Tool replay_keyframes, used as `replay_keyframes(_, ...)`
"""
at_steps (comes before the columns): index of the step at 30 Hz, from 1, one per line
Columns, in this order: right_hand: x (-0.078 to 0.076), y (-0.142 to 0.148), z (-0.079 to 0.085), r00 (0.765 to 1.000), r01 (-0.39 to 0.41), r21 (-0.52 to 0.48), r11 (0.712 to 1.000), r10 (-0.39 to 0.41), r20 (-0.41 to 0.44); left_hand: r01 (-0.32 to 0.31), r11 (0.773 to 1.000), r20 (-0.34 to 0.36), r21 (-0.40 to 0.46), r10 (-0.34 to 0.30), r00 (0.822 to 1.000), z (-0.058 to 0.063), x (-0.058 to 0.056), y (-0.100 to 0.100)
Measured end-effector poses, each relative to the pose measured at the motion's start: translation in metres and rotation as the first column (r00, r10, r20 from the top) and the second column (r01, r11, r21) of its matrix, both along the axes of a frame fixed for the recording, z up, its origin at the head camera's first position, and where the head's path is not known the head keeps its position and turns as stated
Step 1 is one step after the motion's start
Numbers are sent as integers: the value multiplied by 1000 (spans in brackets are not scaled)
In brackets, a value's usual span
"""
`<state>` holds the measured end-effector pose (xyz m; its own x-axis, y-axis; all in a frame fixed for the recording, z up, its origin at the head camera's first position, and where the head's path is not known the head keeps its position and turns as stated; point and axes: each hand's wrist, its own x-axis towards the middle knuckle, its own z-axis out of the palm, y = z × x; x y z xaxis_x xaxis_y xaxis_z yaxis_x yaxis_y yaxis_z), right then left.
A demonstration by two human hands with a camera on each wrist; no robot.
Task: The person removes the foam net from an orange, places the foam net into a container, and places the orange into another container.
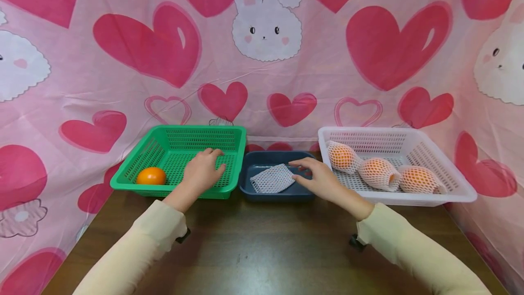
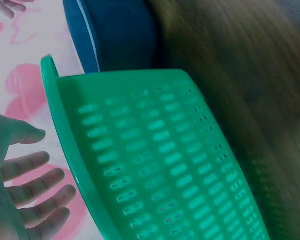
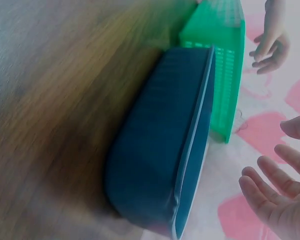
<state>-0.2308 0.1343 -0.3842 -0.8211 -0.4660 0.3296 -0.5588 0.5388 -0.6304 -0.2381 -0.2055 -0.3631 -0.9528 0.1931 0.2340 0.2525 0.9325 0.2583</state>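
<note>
My left hand [image 1: 203, 170] hovers over the green basket [image 1: 177, 189], fingers loosely spread and holding nothing. An orange [image 1: 151, 176] without a net lies in that basket's front left corner. Over the right side of the dark blue tray [image 1: 278, 198] is my right hand [image 1: 317, 176], its fingers relaxed and apart. A white foam net sleeve [image 1: 273, 179] lies flat in the tray, just left of the right fingertips. Both wrist views show the hands with spread fingers and nothing in them, above the rims.
A white basket [image 1: 413, 198] on the right holds several oranges in foam nets, one being the netted orange [image 1: 377, 173] in its middle. All three containers stand side by side on a brown wooden table [image 1: 262, 245], against a pink heart-patterned cloth [image 1: 262, 76].
</note>
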Motion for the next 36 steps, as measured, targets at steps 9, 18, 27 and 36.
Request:
replay_keyframes(9,-1,24,1,997,79,25,997,-79,1,27,998,-21,53,-26,999,-2,-2,15)
replay_keyframes(18,-3,50,7,990,135,20,991,-136,29,59,993,-30,97,-57,998,-8,-3,33)
replay_keyframes(27,2,77,9,975,221,54,974,-219,-41,74,981,20,179,-79,997,-6,-2,53)
replay_keyframes(36,6,105,6,958,272,87,958,-261,-118,74,949,77,305,-102,992,-6,0,71)
